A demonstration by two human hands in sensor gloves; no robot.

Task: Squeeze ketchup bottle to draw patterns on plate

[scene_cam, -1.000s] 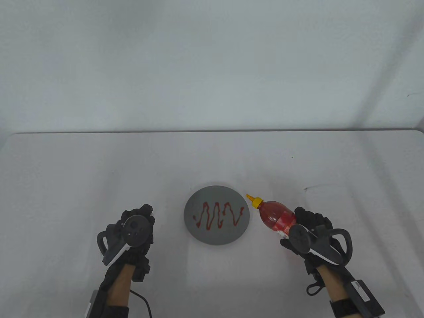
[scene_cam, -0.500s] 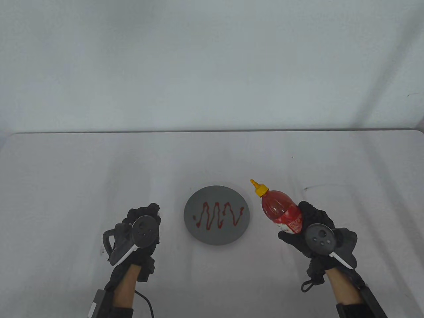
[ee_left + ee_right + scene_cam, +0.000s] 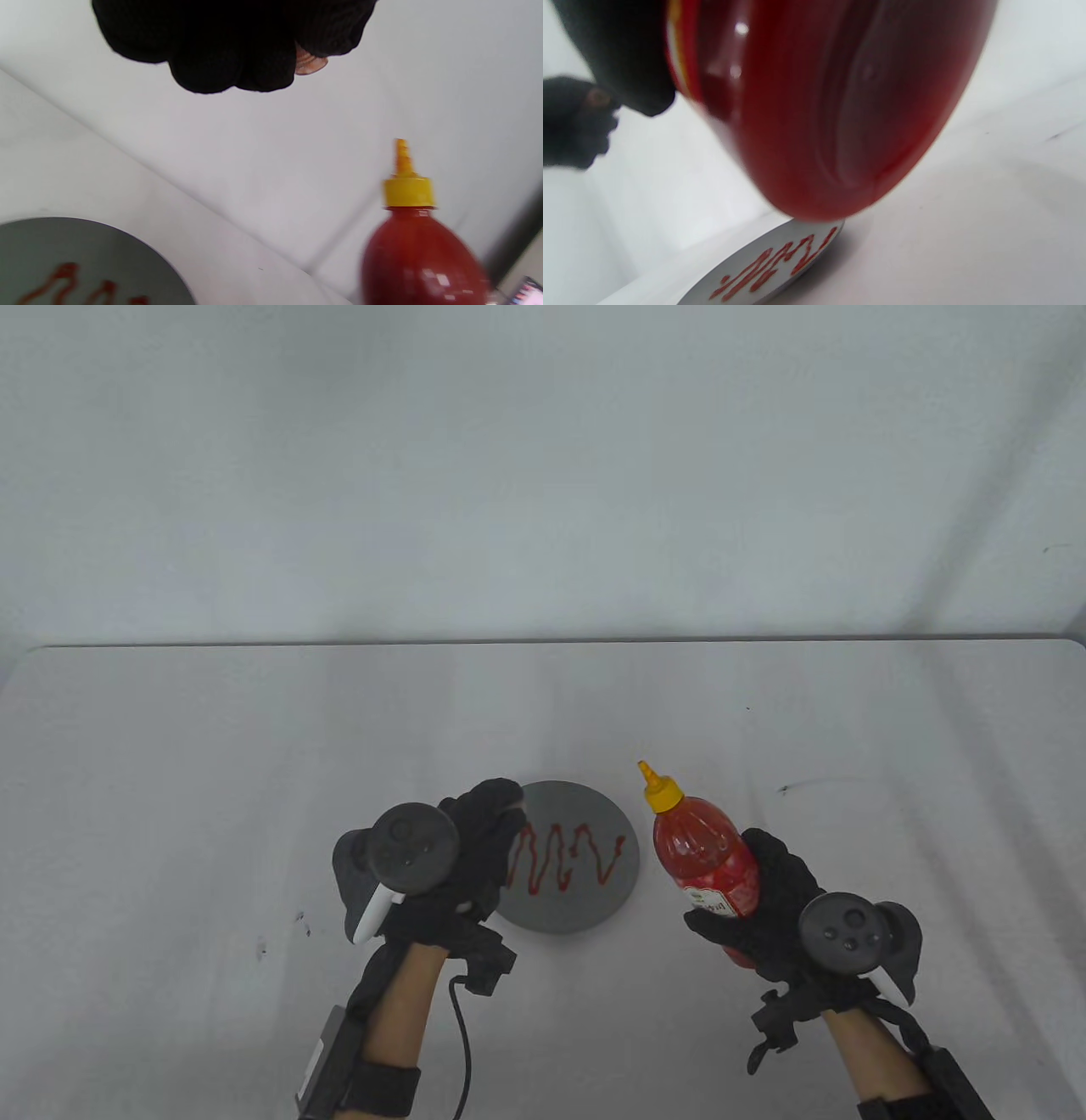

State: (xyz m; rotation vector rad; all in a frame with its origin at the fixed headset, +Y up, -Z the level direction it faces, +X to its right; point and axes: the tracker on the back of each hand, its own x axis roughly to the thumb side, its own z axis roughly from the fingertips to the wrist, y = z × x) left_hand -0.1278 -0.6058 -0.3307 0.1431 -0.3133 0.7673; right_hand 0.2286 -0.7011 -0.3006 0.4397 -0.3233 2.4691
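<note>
The right hand [image 3: 768, 912] grips the ketchup bottle [image 3: 704, 853] around its lower body, fingers wrapped about the label; the bottle stands close to upright, leaning a little left, its yellow cap [image 3: 661, 791] and nozzle pointing up and away from the person; it sits just right of the plate [image 3: 624, 882], apart from it; whether its base touches the surface [image 3: 170, 780] cannot be told. In the right wrist view the red body [image 3: 831, 106] fills most of the picture, with the plate [image 3: 797, 237] below and behind it.

The grey plate lies on the white surface between the two hands and carries a red zigzag [image 3: 568, 857] of ketchup across its middle; the same lines show in the right wrist view [image 3: 776, 262] and at the bottom corner of the left wrist view [image 3: 63, 279].

The left hand [image 3: 462, 861] hovers over the plate's left edge, covering that part of it; its grip holds nothing; in the left wrist view the fingers [image 3: 229, 51] are curled in together, a bare fingertip showing through the glove; the bottle [image 3: 420, 258] stands to the right in that view, cap [image 3: 408, 191] up.

A black cable [image 3: 462, 1044] runs beside the left forearm.
</note>
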